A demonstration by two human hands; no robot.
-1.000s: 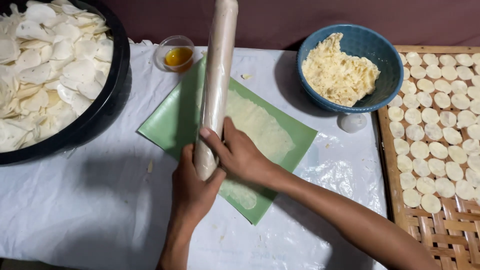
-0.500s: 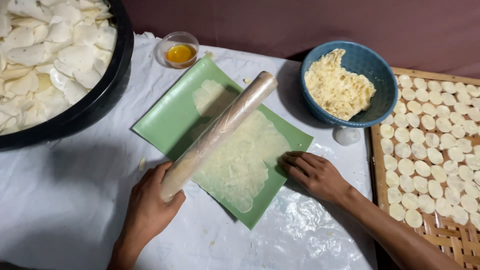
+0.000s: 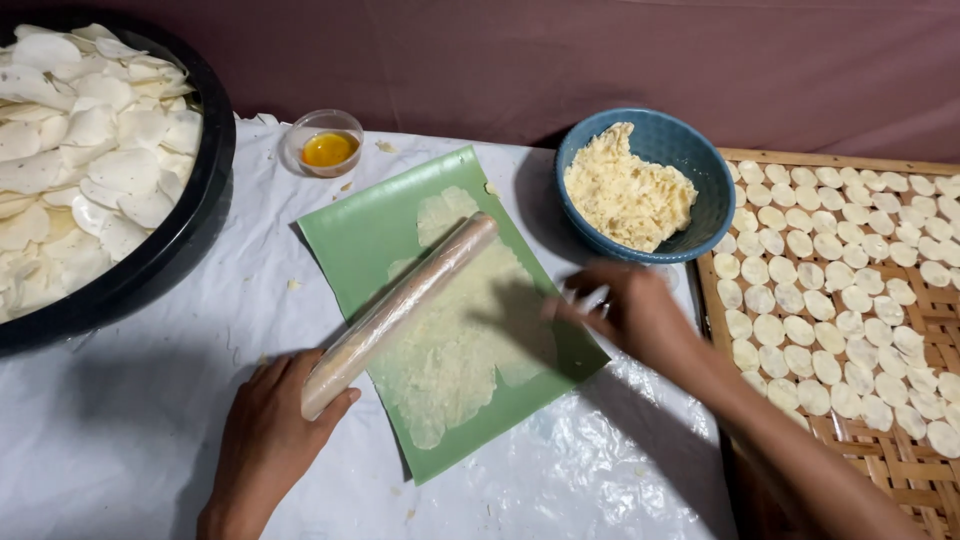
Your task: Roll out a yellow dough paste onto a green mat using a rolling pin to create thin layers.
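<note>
Hands are seen nearest the camera, two in number. The left hand [image 3: 268,440] is curled around the near end of one rolling pin [image 3: 400,312], which is wrapped in clear film and laid slantwise across the dough. The right hand [image 3: 632,312] is blurred; its fingers are spread loosely above the right edge of the mat and nothing is seen to be held in them.

One green mat [image 3: 375,235] is laid on the white plastic sheet [image 3: 120,440], and one thin sheet of rolled dough [image 3: 455,365] is spread on it, under the pin. To the right, one woven bamboo tray [image 3: 900,470] is covered with small pale dough discs [image 3: 815,330], too many to be counted. To the left, one large black basin [image 3: 160,260] is heaped with white chips [image 3: 90,150]. Farther back, one blue bowl [image 3: 700,170] of yellowish dough and one small clear cup [image 3: 326,143] of yellow oil are set.

Compared with half a second ago, the pin has been drawn nearer and lower across the dough, and the right hand has been lifted from the mat's right corner and swung inward, towards the pin.
</note>
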